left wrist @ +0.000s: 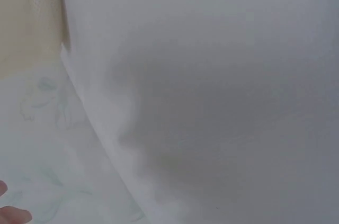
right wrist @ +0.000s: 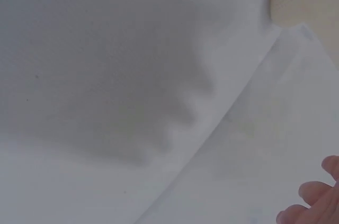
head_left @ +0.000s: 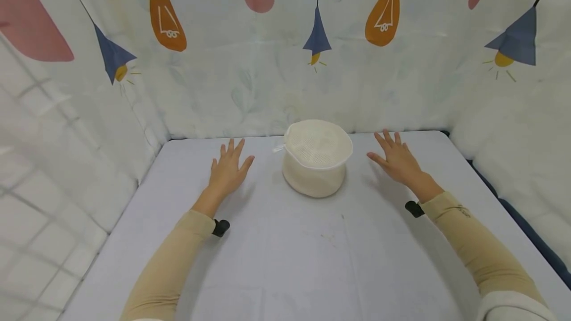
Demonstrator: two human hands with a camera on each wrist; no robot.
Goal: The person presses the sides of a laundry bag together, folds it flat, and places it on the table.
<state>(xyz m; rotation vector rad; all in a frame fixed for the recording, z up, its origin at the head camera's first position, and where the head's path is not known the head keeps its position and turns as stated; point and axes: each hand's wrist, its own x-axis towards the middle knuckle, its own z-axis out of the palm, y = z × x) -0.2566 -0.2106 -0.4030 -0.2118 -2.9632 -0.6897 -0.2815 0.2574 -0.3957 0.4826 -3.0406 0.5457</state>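
A cream round fabric container (head_left: 314, 175) with a mesh top and white rim stands near the back edge of the table; it looks like a mesh laundry bag. A small clear tag or tab sticks out on its left. To its left my left hand (head_left: 226, 172) hovers with fingers spread, holding nothing. My right hand (head_left: 399, 160) is held up to its right, fingers spread as well and apart from it. In the left wrist view, fingertips (left wrist: 15, 215) show at the lower left corner. The right wrist view catches fingertips (right wrist: 315, 192) at the lower right.
A white-covered table (head_left: 303, 261) lies under both arms, with hand shadows on it. Behind it hangs a pale curtain (head_left: 267, 83) printed with lamps and bulbs. More pale sheeting (head_left: 53, 162) closes off the left side, and sheeting (head_left: 517, 152) the right.
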